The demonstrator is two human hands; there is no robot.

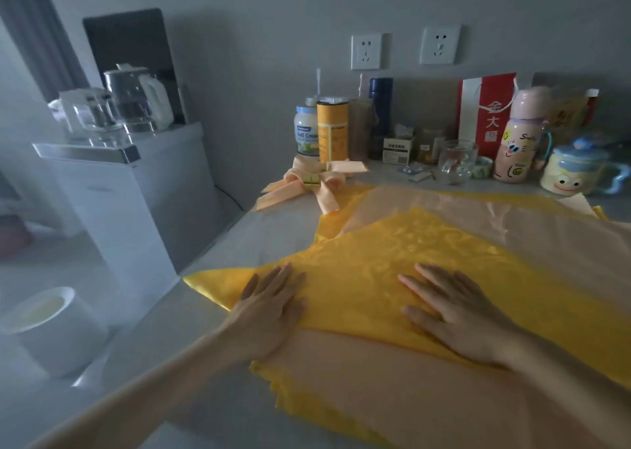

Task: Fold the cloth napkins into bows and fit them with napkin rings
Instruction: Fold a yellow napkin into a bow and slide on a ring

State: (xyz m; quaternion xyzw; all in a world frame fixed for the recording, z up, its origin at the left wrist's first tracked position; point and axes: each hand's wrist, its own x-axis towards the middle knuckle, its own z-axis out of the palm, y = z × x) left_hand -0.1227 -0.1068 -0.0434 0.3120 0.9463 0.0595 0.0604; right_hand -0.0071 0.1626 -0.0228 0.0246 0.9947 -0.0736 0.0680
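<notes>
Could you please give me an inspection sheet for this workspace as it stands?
Surface: pale counter, mostly covered by the napkins.
Job's things: yellow napkin spread over a peach napkin; finished peach bow with its ring at the back left.
Clutter: jar, canister, glass, pink bottle, mug and red bag along the wall.
Hands: left hand and right hand lie flat on the yellow napkin, fingers straight, holding nothing.
Cables: thin dark cord beside the counter's left edge.
Surroundings: kettle on a white dispenser to the left; two sockets on the wall.
</notes>
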